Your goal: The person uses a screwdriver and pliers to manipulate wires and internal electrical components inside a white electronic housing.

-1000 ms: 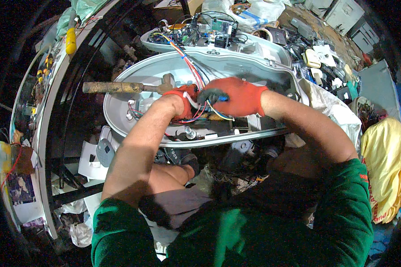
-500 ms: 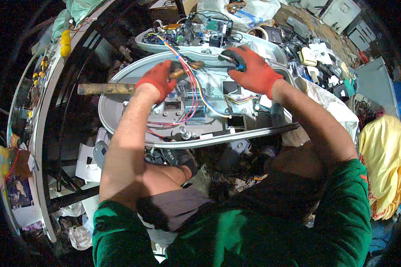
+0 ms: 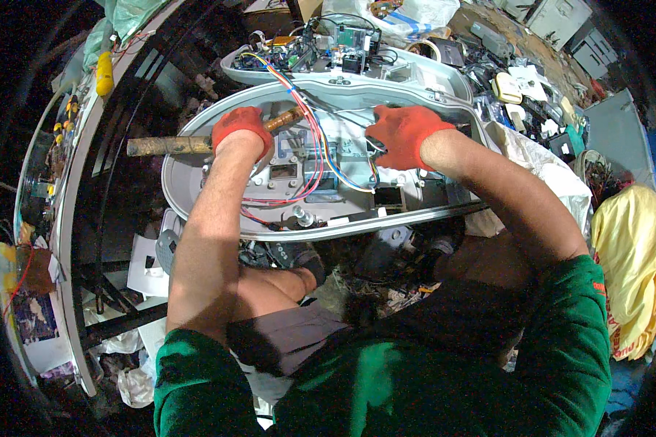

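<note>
My left hand, in a red work glove, is closed around an amber-brown rod-like handle that slants up to the right. A wooden stick lies across the left rim of a grey plastic housing and passes under or beside that hand. My right hand, gloved the same way, is above the right part of the housing with its fingers curled; what they grip is hidden. Between my hands a bundle of coloured wires arches over the housing's inner parts and reaches a second shell behind.
Behind lies another grey shell with circuit boards. A dark metal frame runs along the left. Mixed electronic scrap, a white sack and a yellow sack lie to the right. My legs are below the housing.
My left hand has moved slightly left with the brown handle. The right hand has come lower and turned, and the dark, blue-marked thing at its fingers is out of sight.
</note>
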Motion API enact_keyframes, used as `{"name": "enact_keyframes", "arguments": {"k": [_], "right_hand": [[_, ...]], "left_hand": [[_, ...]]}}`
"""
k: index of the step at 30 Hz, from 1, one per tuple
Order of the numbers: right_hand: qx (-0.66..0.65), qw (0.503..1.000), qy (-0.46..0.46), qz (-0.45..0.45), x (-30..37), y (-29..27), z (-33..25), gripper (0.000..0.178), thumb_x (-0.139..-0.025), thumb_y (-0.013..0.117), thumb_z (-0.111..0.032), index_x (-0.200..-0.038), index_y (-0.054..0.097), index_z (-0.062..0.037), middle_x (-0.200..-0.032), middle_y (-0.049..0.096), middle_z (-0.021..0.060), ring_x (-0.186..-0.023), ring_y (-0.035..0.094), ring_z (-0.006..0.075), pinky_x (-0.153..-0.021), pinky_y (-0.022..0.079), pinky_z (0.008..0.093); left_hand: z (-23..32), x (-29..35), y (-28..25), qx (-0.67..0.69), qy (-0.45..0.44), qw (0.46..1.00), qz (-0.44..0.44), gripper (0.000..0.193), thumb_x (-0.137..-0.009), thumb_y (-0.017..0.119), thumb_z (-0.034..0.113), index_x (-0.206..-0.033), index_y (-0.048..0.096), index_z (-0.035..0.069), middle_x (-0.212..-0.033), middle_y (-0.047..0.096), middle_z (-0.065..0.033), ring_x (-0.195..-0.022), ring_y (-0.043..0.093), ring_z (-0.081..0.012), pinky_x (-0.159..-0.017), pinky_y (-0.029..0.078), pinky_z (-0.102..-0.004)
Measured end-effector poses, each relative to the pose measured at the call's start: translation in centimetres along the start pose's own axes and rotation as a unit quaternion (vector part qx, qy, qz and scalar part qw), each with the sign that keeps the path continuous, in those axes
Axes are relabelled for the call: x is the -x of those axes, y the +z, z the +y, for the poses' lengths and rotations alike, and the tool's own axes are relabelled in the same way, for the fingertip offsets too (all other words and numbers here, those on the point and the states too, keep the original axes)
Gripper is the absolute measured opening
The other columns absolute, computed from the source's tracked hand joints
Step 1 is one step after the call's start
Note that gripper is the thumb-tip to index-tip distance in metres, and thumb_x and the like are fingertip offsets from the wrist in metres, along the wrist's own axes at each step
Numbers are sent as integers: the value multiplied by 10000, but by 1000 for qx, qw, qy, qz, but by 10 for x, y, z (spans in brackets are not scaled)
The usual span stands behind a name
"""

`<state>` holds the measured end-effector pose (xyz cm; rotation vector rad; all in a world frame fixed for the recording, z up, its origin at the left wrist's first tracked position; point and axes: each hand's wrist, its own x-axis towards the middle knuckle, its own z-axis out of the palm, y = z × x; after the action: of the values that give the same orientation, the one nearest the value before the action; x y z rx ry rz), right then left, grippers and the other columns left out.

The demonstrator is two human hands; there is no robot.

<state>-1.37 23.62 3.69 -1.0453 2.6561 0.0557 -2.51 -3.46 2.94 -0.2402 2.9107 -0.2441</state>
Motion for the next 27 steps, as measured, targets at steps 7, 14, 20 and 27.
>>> {"name": "enact_keyframes", "arguments": {"k": [7, 14, 20, 27], "right_hand": [[-30, 993, -108, 24, -18, 25, -23, 361, -805, 627, -302, -1038, 627, -26, -1162, 603, 161, -1040, 617, 355, -881, 515, 436], [-129, 987, 37, -85, -46, 40, -28, 811, -715, 733, -483, -1319, 424, -38, -1322, 476, 208, -1141, 560, 384, -913, 491, 452], [-91, 988, 62, -108, -57, 40, -37, 938, -658, 768, -555, -1348, 403, -34, -1369, 411, 226, -1139, 560, 397, -919, 491, 457], [-104, 989, 62, -82, -79, 46, -39, 844, -662, 792, -497, -1317, 487, -60, -1393, 424, 194, -1164, 558, 368, -923, 507, 466]], "left_hand": [[14, 5, -14, -22, -48, 996, -69, 354, -825, 596, 325, -1080, 695, 100, -1205, 635, -120, -1144, 595, -270, -948, 487, -401], [7, 1, 17, 22, 103, 984, -146, 570, -881, 542, 324, -1396, 411, 116, -1389, 481, -173, -1244, 505, -327, -1020, 429, -415], [11, -2, 24, 80, 131, 973, -171, 713, -882, 523, 292, -1504, 205, 148, -1491, 358, -143, -1345, 391, -311, -1092, 356, -386], [16, -7, 38, -29, 167, 977, -127, 699, -876, 533, 279, -1504, 236, 206, -1557, 263, -31, -1443, 218, -269, -1158, 174, -494]]}}
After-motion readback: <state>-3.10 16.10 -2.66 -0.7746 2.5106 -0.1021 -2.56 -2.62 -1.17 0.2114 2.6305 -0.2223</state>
